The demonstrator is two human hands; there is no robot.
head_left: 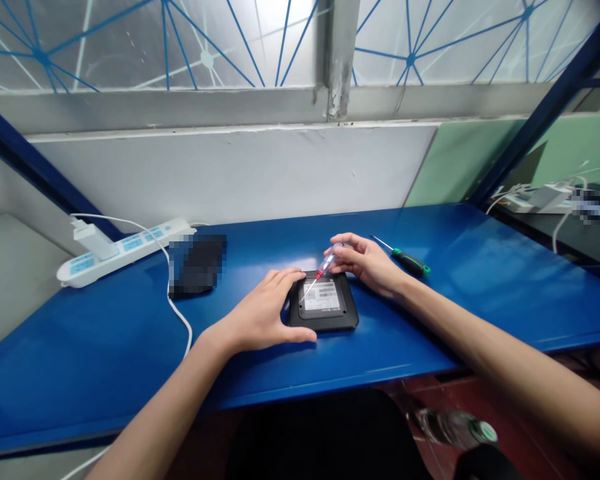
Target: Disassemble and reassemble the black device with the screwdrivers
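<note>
Left forearm [167,393] — black device [330,321], white label [326,298] — print too small.

On our smooth blue table [80,360], the square black plastic box [325,316] lies between our bare left hand [263,317] and bare right hand [365,260]. Our red-and-clear-handled screwdriver [326,265] slants over its top. Beyond our right wrist we have the green-and-black-handled screwdriver [410,261]. Behind our left hand lies a flat black object [200,267]; farther left, the long white plastic power strip [130,247]. The thin white cable [180,317] runs between them.
</note>
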